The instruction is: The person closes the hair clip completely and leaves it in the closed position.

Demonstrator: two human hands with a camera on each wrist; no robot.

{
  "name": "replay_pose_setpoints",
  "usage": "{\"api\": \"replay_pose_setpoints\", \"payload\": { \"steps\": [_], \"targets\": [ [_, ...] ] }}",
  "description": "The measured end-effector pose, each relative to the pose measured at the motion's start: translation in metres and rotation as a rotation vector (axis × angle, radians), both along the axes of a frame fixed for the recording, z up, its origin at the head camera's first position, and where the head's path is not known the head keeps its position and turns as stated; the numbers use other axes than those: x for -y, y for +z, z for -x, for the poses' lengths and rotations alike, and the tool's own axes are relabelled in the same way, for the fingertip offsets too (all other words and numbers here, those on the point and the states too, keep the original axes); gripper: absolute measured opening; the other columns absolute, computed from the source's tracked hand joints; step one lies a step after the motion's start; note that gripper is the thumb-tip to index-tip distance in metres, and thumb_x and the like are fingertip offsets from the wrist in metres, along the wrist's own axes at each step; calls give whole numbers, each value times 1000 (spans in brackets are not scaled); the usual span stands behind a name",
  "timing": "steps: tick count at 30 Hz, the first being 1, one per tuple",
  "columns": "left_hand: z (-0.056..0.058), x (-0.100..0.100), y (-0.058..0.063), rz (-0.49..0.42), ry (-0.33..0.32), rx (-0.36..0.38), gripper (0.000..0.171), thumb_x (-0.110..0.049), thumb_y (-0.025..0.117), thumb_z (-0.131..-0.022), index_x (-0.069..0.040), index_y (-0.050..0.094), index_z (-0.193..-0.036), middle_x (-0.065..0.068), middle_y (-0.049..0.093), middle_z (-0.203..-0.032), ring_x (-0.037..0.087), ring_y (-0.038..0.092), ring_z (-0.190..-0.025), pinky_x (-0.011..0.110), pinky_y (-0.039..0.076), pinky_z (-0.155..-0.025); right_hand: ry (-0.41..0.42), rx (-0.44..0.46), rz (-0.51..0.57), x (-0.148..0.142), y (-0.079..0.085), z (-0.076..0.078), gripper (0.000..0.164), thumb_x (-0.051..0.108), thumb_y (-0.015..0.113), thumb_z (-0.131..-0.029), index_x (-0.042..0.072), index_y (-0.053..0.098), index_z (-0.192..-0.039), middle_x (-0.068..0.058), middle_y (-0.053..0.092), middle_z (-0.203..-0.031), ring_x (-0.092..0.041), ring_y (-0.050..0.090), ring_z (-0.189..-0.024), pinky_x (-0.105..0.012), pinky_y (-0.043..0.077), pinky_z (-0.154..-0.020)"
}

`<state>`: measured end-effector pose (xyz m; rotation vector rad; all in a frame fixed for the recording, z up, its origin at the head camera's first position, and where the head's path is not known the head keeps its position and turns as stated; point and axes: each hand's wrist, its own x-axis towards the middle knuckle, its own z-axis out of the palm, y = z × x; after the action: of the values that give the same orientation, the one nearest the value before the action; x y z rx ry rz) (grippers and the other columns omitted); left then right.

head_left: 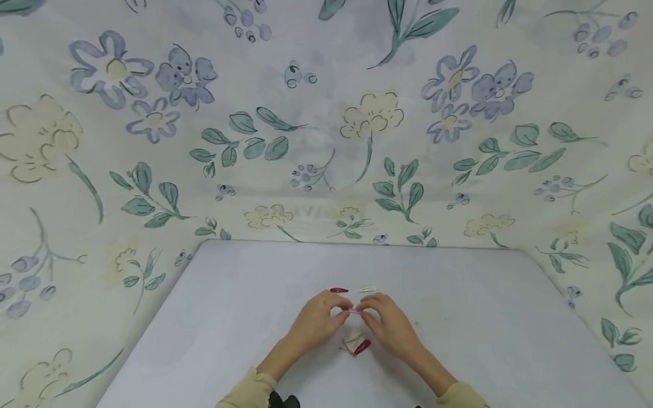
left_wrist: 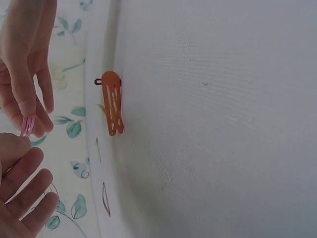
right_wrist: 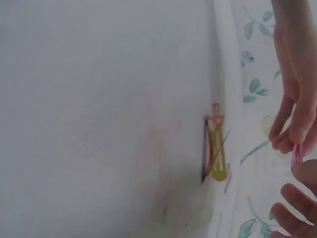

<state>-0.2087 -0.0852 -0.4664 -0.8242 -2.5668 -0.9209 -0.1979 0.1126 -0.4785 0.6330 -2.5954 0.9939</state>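
Note:
Between my two hands, a small pink snap hair clip [head_left: 355, 311] is held by its ends above the table. My left hand [head_left: 317, 320] pinches one end between thumb and forefinger. The other end is pinched by my right hand [head_left: 390, 323]. Both wrist views show the pink clip partly covered by fingertips. Below the hands lies a small pile with a dark red hair clip [head_left: 363, 347], an orange clip [left_wrist: 112, 101] and a yellow clip [right_wrist: 219, 153]. Beyond the hands, a dark red clip [head_left: 339, 290] lies left of a pale clip [head_left: 367, 289].
The white table [head_left: 229, 317] reaches back to a wall of flower-patterned cloth [head_left: 326, 153], which also hangs along both sides. A small black object [head_left: 285, 400] shows at the bottom edge, beside the left sleeve [head_left: 250, 390].

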Motion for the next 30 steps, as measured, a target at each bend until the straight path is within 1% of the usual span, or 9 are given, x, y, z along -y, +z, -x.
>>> {"api": "replay_pose_setpoints", "payload": {
  "steps": [3, 7, 11, 17, 20, 23, 28, 30],
  "targets": [
    [-4, 2, 1, -61, -3, -4, 12, -10, 74, -85, -13, 75, -97, -2, 71, -97, 15, 63, -95, 33, 52, -83, 4, 31, 59, 1, 5, -3, 16, 5, 73, -87, 18, 72, -97, 6, 65, -108, -19, 62, -109, -42, 51, -94],
    [-10, 3, 4, -137, -9, -17, 12, -8, 75, -84, -12, 75, -96, -3, 72, -96, 15, 64, -96, 34, 53, -84, 25, 64, 126, 2, 10, -7, 17, 5, 72, -88, 18, 73, -99, 8, 66, -106, -16, 63, -107, -39, 52, -94],
    [-13, 5, 4, -186, -11, -33, 13, -6, 75, -84, -12, 74, -95, -4, 72, -94, 14, 64, -94, 32, 52, -82, 45, 61, 192, 4, 13, -11, 17, 5, 70, -90, 18, 73, -100, 9, 66, -105, -15, 64, -105, -38, 52, -91],
    [-16, 6, 3, -252, -20, -61, 14, -3, 75, -83, -13, 74, -93, -5, 71, -91, 13, 64, -91, 30, 52, -79, 36, 87, 259, 7, 14, -13, 18, 5, 69, -90, 22, 73, -98, 13, 66, -103, -13, 63, -104, -38, 52, -92],
    [-18, 6, 2, -272, -22, -53, 14, -2, 75, -83, -13, 75, -92, -5, 71, -91, 13, 64, -90, 30, 53, -78, 38, 106, 274, 8, 13, -13, 20, 5, 69, -90, 23, 73, -97, 14, 66, -101, -11, 63, -103, -41, 52, -92],
    [-20, 8, 2, -278, -29, -38, 12, -3, 74, -85, -13, 75, -92, -4, 71, -91, 13, 64, -90, 33, 53, -77, 54, 113, 282, 10, 12, -14, 22, 3, 69, -90, 23, 73, -97, 14, 65, -100, -11, 63, -101, -44, 52, -92],
    [-21, 10, 1, -283, -45, -21, 11, -4, 73, -86, -13, 74, -92, -4, 71, -91, 12, 64, -90, 36, 53, -77, 100, 71, 283, 12, 10, -13, 22, 1, 67, -90, 21, 71, -97, 13, 65, -100, -11, 63, -101, -43, 52, -90],
    [-21, 11, 1, -284, -49, -25, 12, -3, 73, -85, -13, 74, -92, -5, 71, -91, 12, 64, -90, 34, 53, -78, 115, 54, 289, 13, 9, -13, 22, 0, 67, -90, 20, 70, -96, 11, 65, -100, -12, 63, -101, -44, 52, -89]
  ]
}}
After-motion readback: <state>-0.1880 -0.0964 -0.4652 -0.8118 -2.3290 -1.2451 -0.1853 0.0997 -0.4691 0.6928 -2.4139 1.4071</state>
